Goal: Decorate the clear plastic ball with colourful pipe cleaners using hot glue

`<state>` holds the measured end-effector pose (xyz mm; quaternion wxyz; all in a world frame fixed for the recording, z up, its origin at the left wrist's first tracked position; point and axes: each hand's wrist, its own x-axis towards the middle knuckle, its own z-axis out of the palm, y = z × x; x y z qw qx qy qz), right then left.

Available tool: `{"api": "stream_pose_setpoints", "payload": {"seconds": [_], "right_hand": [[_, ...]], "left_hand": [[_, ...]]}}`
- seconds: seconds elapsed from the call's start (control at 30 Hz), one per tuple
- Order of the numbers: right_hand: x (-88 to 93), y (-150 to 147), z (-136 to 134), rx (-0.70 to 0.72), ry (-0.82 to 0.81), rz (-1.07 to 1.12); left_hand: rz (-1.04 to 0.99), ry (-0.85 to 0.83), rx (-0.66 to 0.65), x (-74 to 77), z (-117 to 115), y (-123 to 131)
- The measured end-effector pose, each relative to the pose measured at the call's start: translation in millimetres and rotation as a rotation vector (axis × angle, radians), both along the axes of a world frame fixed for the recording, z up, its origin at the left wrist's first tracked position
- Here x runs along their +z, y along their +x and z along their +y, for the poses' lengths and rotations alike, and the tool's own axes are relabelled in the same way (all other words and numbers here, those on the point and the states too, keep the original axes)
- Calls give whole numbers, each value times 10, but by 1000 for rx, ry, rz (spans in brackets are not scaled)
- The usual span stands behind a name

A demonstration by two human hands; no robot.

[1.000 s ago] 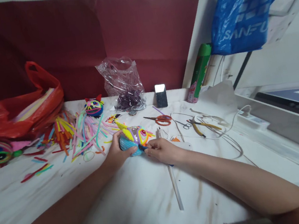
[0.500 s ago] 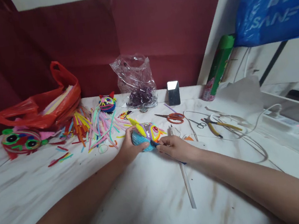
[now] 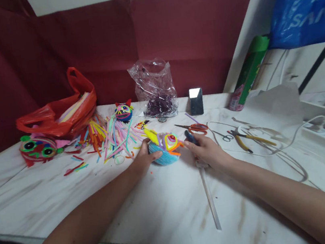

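My left hand (image 3: 146, 153) is closed around the back of a small bird-like craft figure (image 3: 165, 160) with a ribbed light-blue body, a yellow crest, a purple band, a pink-and-yellow eye and an orange beak. My right hand (image 3: 203, 148) grips a slender dark blue tool (image 3: 189, 136), whose kind I cannot make out. Its fingertips are at the beak's tip; whether they touch it is unclear. Under that hand a long whitish strip (image 3: 210, 200) lies on the marble-patterned table (image 3: 152, 217).
Scissors with orange handles (image 3: 197, 128), small scissors (image 3: 226, 137), yellow-handled pliers (image 3: 249, 140) and a white cable lie right. Colourful pipe cleaners (image 3: 119, 138), two finished-looking figures (image 3: 38, 149) and a red bag (image 3: 58, 121) are left. A phone (image 3: 196, 102) and a clear bag (image 3: 156, 94) stand behind.
My right hand has moved right, from the figure's lower front to its beak tip, and the dark blue tool has come away from the body. My left hand still holds the figure.
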<state>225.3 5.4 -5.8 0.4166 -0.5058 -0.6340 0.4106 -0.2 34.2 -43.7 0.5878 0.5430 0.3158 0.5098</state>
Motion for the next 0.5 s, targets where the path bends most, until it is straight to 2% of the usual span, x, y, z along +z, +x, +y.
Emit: {"api": "stream_pose_setpoints", "payload": {"seconds": [0.1,0.23,0.5], "right_hand": [[4,-35,-7,-79,-33,-11],[2,-106,-72,-2,4,-28],[-101,-157,-86,-53,86,-72]], "left_hand": [[-82,-28,-83,0,-20,25],[-92,16,-145,1,-35,40],[-64,80,-123,13,-27,5]]}}
